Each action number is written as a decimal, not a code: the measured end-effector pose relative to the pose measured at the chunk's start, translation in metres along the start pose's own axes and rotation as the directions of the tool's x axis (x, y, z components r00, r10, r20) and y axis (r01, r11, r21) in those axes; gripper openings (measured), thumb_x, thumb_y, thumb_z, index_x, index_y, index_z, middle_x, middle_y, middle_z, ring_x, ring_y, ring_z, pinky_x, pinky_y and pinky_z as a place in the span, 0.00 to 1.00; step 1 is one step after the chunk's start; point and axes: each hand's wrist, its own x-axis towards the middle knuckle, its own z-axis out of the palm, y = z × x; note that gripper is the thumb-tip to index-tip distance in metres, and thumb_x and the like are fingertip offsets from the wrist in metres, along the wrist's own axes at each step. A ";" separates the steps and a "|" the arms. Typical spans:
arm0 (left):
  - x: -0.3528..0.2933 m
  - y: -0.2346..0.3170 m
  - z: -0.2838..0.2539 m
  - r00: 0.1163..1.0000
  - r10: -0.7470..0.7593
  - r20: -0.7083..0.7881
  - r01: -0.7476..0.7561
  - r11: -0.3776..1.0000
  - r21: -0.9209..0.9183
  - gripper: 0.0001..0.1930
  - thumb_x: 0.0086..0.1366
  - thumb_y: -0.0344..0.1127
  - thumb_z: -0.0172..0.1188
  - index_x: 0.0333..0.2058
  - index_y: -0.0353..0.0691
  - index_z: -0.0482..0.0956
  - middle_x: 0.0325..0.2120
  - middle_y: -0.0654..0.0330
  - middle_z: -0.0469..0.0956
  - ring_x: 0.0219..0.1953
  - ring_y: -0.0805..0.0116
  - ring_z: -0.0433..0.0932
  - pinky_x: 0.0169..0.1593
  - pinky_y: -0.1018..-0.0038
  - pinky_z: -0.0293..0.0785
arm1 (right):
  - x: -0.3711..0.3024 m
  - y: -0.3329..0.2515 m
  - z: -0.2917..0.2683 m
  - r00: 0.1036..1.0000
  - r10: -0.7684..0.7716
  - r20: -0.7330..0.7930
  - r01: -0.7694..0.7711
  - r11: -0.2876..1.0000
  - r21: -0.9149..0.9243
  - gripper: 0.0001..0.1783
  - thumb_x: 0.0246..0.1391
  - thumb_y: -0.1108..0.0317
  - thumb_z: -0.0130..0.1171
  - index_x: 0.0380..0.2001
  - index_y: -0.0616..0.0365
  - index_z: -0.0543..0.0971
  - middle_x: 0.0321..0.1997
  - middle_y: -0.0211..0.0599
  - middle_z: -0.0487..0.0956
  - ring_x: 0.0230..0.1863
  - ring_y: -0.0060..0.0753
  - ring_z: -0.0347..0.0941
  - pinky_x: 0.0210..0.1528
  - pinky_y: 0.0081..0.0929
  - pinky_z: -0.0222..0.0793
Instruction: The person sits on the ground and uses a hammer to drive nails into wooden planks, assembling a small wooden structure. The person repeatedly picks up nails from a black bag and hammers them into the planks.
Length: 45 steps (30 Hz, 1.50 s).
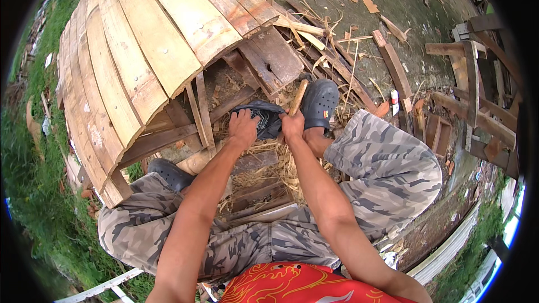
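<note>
My left hand (pixel 243 129) grips a dark crumpled cloth-like object (pixel 263 118) that lies on straw and wooden slats between my knees. Just to its right, my right hand (pixel 292 126) is closed around a wooden handle (pixel 298 96) that sticks up and away from me; its far end is hidden. Both hands sit close together in front of a black clog (pixel 320 101) on my right foot. A curved structure of pale wooden planks (pixel 140 39) rises to the left of my hands.
A second black clog (pixel 170 173) shows at lower left. Broken boards, splinters and wood scraps (pixel 393 67) lie across the dirt ground on the right. Grass (pixel 33 151) borders the left side. Stacked timber frames (pixel 477 101) stand at far right.
</note>
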 end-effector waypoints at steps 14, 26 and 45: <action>-0.001 -0.009 -0.002 0.987 0.157 0.029 -0.159 0.984 0.075 0.20 0.59 0.36 0.59 0.51 0.45 0.84 0.49 0.55 0.74 0.57 0.56 0.70 0.59 0.60 0.63 | -0.010 -0.001 -0.002 0.999 0.001 0.044 -0.004 0.997 0.077 0.12 0.50 0.76 0.67 0.35 0.57 0.75 0.26 0.28 0.74 0.27 0.24 0.68 0.33 0.27 0.65; 0.005 0.004 0.002 0.957 -0.064 0.282 0.063 0.998 0.013 0.30 0.58 0.36 0.61 0.62 0.53 0.76 0.55 0.54 0.74 0.60 0.58 0.68 0.60 0.59 0.58 | -0.009 0.019 0.004 1.000 -0.006 0.022 0.006 1.000 0.001 0.12 0.49 0.74 0.67 0.38 0.58 0.77 0.27 0.31 0.77 0.28 0.27 0.71 0.35 0.28 0.68; -0.014 0.012 0.025 0.962 -0.218 -0.165 0.200 0.973 -0.118 0.11 0.64 0.39 0.62 0.40 0.43 0.89 0.44 0.53 0.76 0.53 0.56 0.70 0.57 0.60 0.62 | -0.030 0.042 -0.004 0.998 -0.037 -0.044 0.030 0.988 -0.149 0.11 0.51 0.70 0.67 0.38 0.58 0.79 0.37 0.48 0.84 0.40 0.47 0.82 0.47 0.38 0.74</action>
